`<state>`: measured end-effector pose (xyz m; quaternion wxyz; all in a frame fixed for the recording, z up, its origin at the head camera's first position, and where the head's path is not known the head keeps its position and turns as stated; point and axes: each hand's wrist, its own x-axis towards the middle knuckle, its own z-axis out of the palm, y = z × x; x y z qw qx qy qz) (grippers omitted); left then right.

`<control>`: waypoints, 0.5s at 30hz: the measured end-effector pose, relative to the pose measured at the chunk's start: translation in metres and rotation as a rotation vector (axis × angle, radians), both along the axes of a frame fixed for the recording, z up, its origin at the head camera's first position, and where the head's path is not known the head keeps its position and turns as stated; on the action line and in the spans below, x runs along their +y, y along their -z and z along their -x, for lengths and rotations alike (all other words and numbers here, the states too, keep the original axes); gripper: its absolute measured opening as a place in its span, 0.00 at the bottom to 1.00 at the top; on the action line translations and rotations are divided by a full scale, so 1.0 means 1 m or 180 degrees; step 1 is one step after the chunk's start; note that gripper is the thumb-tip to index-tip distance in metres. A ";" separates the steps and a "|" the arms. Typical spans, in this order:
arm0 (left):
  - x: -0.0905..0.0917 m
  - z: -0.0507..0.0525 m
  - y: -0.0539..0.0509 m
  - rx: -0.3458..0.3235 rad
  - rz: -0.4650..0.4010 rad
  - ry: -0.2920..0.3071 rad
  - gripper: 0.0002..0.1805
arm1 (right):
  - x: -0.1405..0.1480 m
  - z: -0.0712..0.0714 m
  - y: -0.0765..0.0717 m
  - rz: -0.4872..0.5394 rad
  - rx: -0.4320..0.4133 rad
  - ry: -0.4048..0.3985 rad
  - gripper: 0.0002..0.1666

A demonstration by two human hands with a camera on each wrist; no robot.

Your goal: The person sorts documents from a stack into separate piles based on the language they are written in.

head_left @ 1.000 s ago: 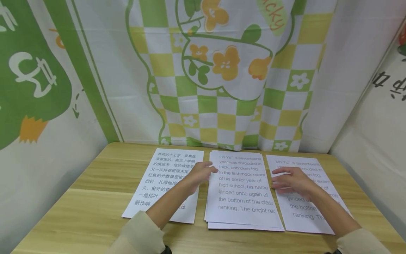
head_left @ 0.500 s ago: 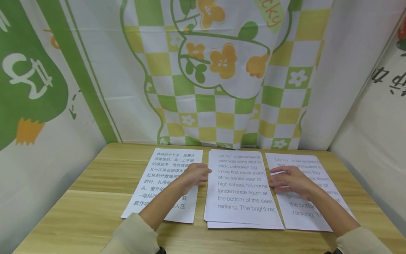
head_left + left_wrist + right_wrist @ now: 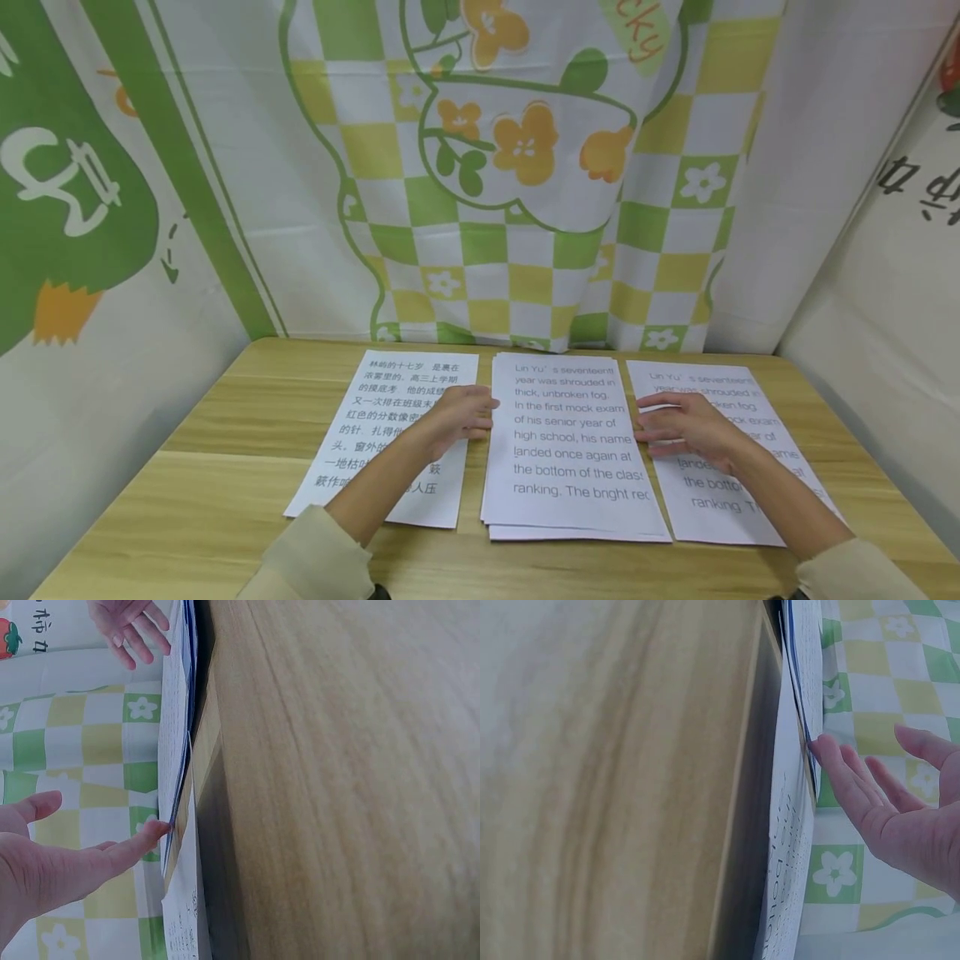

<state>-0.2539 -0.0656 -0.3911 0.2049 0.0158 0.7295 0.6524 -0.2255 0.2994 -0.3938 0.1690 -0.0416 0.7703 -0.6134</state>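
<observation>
A stack of printed paper sheets [image 3: 570,467] with English text lies in the middle, its lower edges slightly uneven. My left hand [image 3: 455,417] stands at the stack's left edge, fingers fairly straight; in the left wrist view one fingertip of this hand [image 3: 67,866] touches the paper edge. On the opposite side, my right hand [image 3: 688,429] has its fingers extended to the right edge. The right wrist view has that hand [image 3: 907,806] with a fingertip against the sheets' edge, thumb apart. Neither hand grips anything.
Under my left forearm lies a sheet with Chinese text [image 3: 420,375]. An English-text sheet [image 3: 701,379] lies beneath the right hand and forearm. All rest on a wooden table [image 3: 195,508]. A patterned curtain [image 3: 517,242] hangs behind, with printed fabric walls at both sides.
My left hand has drawn back from over the stack's left margin to its edge, its fingers now lower. The right hand has shifted slightly left, to the right edge. The stack looks unchanged.
</observation>
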 end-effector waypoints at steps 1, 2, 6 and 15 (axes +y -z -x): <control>0.000 0.000 0.000 0.0010 -0.0003 -0.0002 0.32 | 0.000 0.000 0.000 -0.0005 0.0007 -0.0002 0.34; 0.000 0.000 0.000 0.0011 -0.0002 -0.0009 0.31 | 0.000 -0.001 -0.001 -0.0007 0.0011 -0.0004 0.34; 0.000 -0.001 -0.002 0.0021 -0.0024 -0.0024 0.31 | -0.001 -0.002 -0.002 -0.0015 0.0026 -0.0007 0.34; -0.001 -0.002 -0.005 0.0021 -0.0040 -0.0001 0.31 | -0.002 -0.003 -0.003 -0.0018 0.0048 0.0009 0.34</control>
